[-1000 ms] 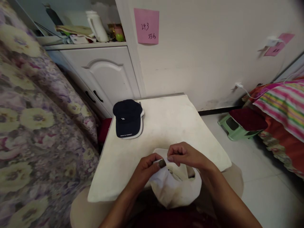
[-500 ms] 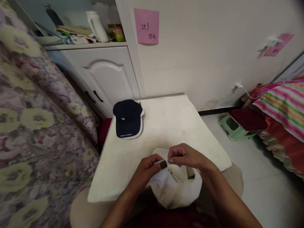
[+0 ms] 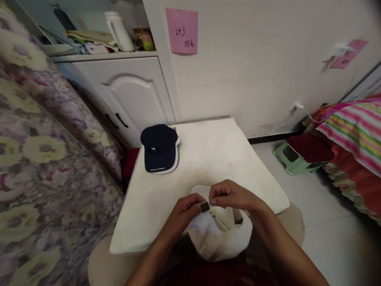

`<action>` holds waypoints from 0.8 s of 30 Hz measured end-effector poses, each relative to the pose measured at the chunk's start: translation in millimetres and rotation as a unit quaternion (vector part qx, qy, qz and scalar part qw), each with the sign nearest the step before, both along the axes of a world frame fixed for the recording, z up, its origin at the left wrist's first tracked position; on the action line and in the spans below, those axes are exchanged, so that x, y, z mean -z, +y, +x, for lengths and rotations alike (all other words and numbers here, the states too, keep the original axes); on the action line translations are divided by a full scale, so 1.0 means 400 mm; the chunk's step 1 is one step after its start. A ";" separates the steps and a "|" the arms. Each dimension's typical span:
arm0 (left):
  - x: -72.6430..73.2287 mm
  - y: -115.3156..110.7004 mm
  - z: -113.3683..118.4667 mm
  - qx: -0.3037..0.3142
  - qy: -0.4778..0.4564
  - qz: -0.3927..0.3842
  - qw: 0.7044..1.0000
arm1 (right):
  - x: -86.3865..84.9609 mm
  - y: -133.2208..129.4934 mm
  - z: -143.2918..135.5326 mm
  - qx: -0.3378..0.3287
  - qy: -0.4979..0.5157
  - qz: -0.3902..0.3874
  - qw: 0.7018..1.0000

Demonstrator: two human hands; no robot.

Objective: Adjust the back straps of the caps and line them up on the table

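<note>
White cap, apparently in both hands

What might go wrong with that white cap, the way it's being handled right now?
The white cap sits at the near edge of the table, partly over the lap, so it might slip down if both hands let go. The small metal piece by the left hand could slide from the fingertips. With the right hand so close, the fingers might get in each other's way.
</note>
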State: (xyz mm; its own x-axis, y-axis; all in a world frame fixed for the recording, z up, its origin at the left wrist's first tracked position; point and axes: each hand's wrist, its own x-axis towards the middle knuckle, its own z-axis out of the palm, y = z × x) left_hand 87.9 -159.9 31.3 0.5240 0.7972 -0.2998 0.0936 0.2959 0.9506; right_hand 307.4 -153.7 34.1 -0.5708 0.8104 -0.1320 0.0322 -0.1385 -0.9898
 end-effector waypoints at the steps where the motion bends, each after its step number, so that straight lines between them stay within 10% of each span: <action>1: -0.001 -0.001 0.001 0.001 0.004 0.001 1.000 | 0.000 0.000 0.000 0.001 -0.001 0.002 1.000; 24: -0.016 -0.014 0.006 0.015 0.060 0.072 0.996 | 0.050 -0.025 0.000 0.022 0.030 -0.015 0.999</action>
State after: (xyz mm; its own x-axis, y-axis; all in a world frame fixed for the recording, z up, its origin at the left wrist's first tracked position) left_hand 90.2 -165.3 37.6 0.5146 0.8212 -0.2465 0.2164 0.1538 0.9641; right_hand 307.4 -163.7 14.3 -0.5422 0.8312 -0.1226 -0.0345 -0.1678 -0.9852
